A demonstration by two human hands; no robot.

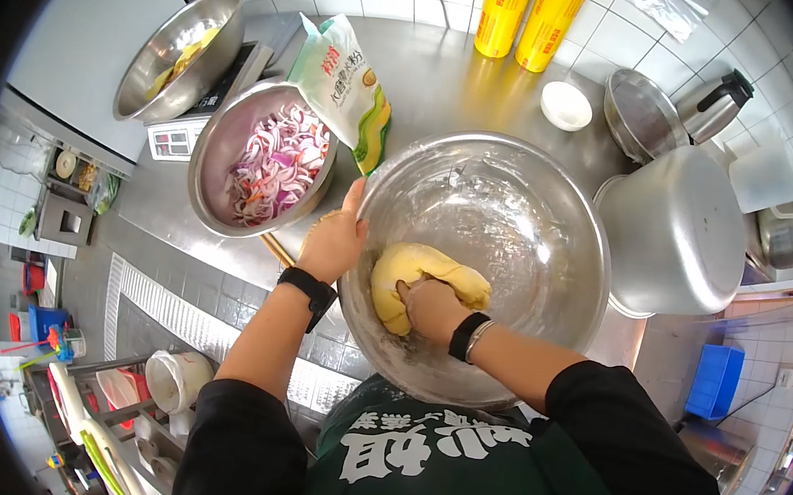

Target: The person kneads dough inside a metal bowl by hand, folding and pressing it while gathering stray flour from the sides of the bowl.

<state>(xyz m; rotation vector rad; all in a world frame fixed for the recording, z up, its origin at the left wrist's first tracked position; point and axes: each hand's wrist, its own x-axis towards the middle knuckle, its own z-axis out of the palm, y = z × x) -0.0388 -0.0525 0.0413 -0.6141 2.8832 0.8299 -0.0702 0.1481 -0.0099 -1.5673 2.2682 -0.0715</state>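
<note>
A large metal mixing bowl [538, 354] stands in front of me, its inside smeared with whitish residue. In its near left part lies a lump of yellow dough [456, 270], folded over on itself. My right hand [435, 309] presses into the dough, with the fingers curled and partly sunk in it. My left hand [333, 242] grips the bowl's left rim, one finger stretched along the edge. Just beyond that hand, a green and white flour bag [341, 78] leans between the mixing bowl and a bowl of sliced red onions [276, 166].
Upper left, a metal bowl with yellow pieces [178, 54] sits on a scale [173, 140]. To the right is a big upturned metal pot [676, 234]. Along the back stand yellow film boxes [504, 12], a small white bowl [566, 106] and a steel jug [713, 107].
</note>
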